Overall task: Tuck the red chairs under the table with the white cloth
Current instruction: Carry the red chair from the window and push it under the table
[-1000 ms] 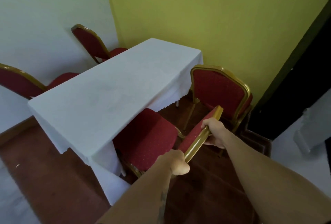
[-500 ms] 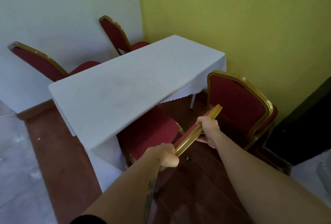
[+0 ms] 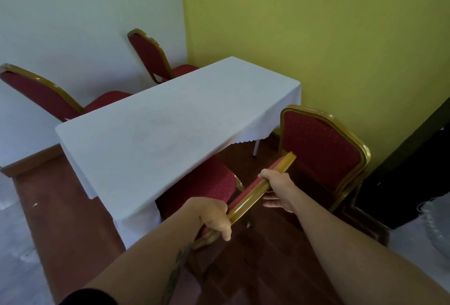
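Note:
A long table with a white cloth (image 3: 170,129) stands in a corner. The nearest red chair (image 3: 202,187) has a gold frame, and its seat is partly under the table's near long side. My left hand (image 3: 214,217) and my right hand (image 3: 275,185) both grip the gold top rail of its back. A second red chair (image 3: 321,153) stands to the right, pulled out and facing the table's end. Two more red chairs (image 3: 48,95) (image 3: 151,56) sit on the far side, with their seats partly under the cloth.
A yellow wall (image 3: 316,24) runs behind the table and a white wall (image 3: 73,12) lies to the left. A dark doorway (image 3: 418,170) opens at the right. The floor is red-brown wood, with white covering at the left and lower right.
The held chair's seat has slid further under the cloth. My view has swung left, so the table and chairs sit further right in the frame.

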Demonstrator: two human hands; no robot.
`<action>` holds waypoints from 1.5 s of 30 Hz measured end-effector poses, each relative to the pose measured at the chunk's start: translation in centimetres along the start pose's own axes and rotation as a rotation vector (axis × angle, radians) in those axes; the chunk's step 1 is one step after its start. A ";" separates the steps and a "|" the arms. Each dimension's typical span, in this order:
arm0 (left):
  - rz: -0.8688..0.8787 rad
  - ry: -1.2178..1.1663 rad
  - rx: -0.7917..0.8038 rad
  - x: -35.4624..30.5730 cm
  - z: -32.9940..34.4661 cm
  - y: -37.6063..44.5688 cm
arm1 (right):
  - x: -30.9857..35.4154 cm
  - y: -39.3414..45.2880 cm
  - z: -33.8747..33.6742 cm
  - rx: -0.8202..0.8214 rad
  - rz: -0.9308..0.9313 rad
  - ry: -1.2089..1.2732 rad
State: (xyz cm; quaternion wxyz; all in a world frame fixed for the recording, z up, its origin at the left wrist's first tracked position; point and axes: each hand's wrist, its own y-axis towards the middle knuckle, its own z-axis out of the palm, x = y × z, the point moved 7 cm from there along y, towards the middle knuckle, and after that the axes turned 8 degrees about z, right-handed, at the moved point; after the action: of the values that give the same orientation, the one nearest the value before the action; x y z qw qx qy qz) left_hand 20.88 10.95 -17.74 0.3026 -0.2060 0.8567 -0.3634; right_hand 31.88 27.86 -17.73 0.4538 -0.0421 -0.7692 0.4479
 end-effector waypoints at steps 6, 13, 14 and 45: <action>0.143 -0.051 -0.081 -3.9 -7.2 1.0 | 2.6 -0.4 -5.9 -0.035 -0.098 -0.037; 0.430 0.084 -0.419 -14.4 -16.4 2.8 | 8.3 -1.7 -18.5 -0.476 -0.289 -0.438; 0.468 0.100 -0.441 -16.1 -17.1 3.4 | 9.0 -1.6 -19.8 -0.521 -0.321 -0.503; 0.184 0.942 -0.565 -38.8 -20.1 26.5 | 7.0 16.2 -34.1 -0.229 -0.299 -0.855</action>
State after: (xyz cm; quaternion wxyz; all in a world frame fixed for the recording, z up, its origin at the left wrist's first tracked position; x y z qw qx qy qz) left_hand 32.32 60.47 -12.08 -0.1494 -0.0189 0.9779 -0.1447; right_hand 47.32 62.96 -18.49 0.1480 0.2078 -0.9294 0.2668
